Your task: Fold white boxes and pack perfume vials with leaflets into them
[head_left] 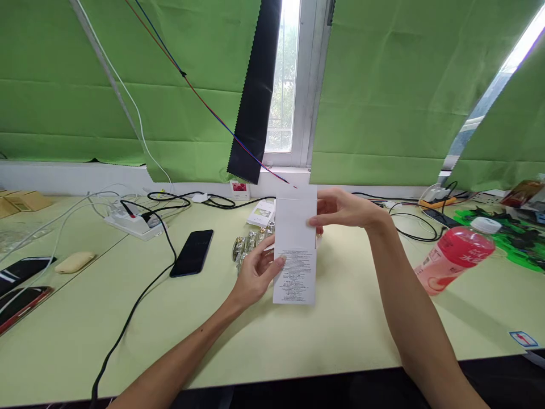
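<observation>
Both hands hold a tall white leaflet (295,227) upright above the table. Its top half is blank; small printed lines cover the lower half, too fine to read. My left hand (256,271) pinches the left edge, thumb in front and fingers behind. Higher up, my right hand (340,209) grips the right edge, its thumb pressed on the front. Partly hidden behind the leaflet and my left hand are several shiny silver-and-gold pieces (244,243) in a row. Behind them lies a small white box (260,213) with a green picture.
A dark phone (192,253) lies left of my hands, with a black cable (140,307) running past it. Farther left is a white power strip (134,224). On the right stand a pink drink bottle (455,255) and bright green parts (511,241). The table's front edge is near me.
</observation>
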Demonstrator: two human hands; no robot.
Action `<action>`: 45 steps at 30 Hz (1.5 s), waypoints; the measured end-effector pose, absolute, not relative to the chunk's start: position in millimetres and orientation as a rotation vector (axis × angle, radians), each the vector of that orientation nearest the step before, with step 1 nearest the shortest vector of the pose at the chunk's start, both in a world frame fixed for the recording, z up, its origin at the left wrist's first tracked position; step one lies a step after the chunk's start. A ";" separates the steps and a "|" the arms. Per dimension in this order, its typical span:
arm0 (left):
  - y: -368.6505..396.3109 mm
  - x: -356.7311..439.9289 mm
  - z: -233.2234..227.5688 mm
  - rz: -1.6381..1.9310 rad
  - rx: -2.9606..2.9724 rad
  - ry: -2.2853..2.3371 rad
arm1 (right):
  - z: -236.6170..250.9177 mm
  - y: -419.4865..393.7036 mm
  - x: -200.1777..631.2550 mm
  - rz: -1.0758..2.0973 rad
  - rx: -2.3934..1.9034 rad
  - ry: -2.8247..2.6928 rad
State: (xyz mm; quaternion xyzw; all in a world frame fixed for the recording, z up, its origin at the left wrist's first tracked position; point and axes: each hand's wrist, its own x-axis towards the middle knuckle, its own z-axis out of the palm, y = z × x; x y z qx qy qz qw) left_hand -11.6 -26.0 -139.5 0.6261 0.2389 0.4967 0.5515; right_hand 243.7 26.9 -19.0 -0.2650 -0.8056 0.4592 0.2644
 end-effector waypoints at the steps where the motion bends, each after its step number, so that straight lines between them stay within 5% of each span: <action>1: -26.1 -11.3 -139.5 1.178 1.478 0.565 | -19.4 27.3 243.9 1.251 -0.711 -2.176; 45: -26.7 0.3 -154.1 1.153 1.937 0.773 | -1.2 7.2 250.5 1.043 -0.882 -2.542</action>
